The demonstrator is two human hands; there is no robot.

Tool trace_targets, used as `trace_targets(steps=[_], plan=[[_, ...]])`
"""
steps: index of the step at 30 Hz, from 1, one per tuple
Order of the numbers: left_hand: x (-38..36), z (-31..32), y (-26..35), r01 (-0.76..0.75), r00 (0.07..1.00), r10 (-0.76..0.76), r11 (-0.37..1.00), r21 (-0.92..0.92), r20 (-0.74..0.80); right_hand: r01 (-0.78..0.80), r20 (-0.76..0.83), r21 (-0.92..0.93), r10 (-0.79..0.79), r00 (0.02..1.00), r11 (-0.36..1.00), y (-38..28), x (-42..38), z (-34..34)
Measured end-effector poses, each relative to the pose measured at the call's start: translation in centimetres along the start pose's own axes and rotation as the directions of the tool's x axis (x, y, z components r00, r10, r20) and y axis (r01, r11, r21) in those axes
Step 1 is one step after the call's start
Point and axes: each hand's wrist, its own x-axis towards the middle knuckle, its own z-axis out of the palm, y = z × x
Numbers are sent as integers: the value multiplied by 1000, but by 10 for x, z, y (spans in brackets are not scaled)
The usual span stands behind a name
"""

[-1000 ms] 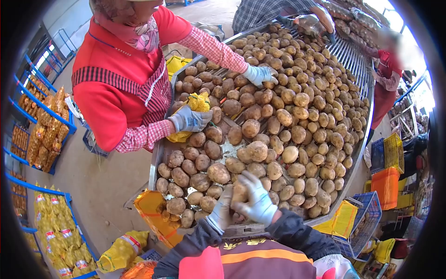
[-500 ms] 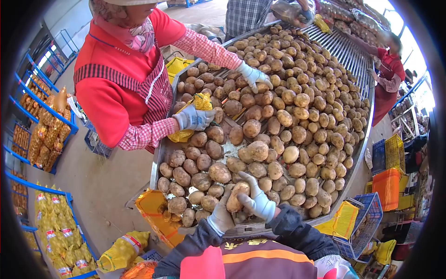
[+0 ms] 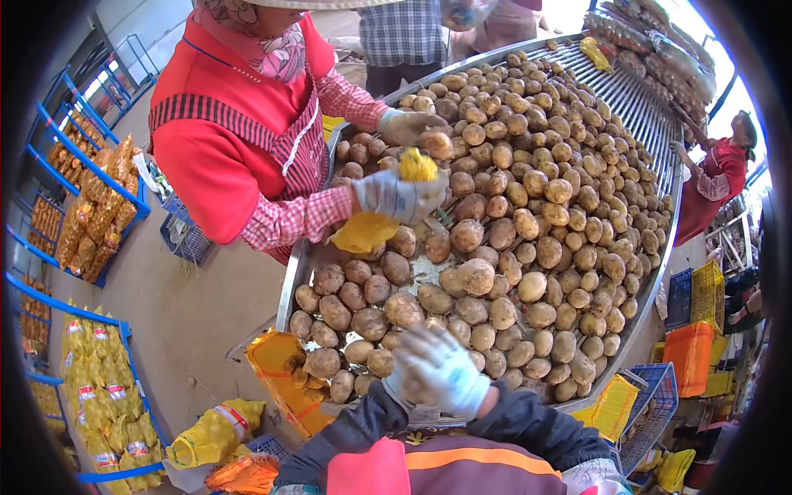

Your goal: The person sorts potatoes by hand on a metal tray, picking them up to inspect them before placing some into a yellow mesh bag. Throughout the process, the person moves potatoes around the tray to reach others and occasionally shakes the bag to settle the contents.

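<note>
My two gloved hands are together over the near edge of the sorting table (image 3: 285,307). My right hand (image 3: 445,375) lies across the top, its fingers blurred by motion. Beneath it, my left hand (image 3: 398,386) is mostly covered. Between them shows a brown, smeared patch of a potato (image 3: 419,389), largely hidden. Loose potatoes (image 3: 403,309) lie just beyond my hands, and a big heap of potatoes (image 3: 561,223) fills the table to the right and behind.
Across the left side, a co-worker in red (image 3: 206,148) holds a yellow net bag (image 3: 363,233) and a potato (image 3: 436,145). An orange-yellow crate (image 3: 285,371) stands at the near left corner. Filled sacks (image 3: 216,433) and blue-framed racks (image 3: 128,346) are at left, crates (image 3: 652,404) at right.
My right hand has swung left over the potato and my left hand, hiding most of both. The co-worker's far hand has lifted a potato toward the net bag.
</note>
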Motion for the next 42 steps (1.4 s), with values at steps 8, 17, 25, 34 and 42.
trace_targets(steps=[8,17,25,34,42], plan=[[10,47,49,545,696,-687,315,777,-209,-572,244,478,525,815,667,66,23,18],[31,52,64,663,466,-879,425,616,105,-488,202,851,739,643,193,107,16,25],[39,57,59,590,790,-598,678,438,-137,-225,-69,364,267,961,904,72,36,23],[68,23,82,176,896,-443,434,884,39,-149,269,170,100,958,974,75,36,42],[61,41,141,-587,764,-75,-494,642,641,-130,369,-55,141,919,990,65,29,44]])
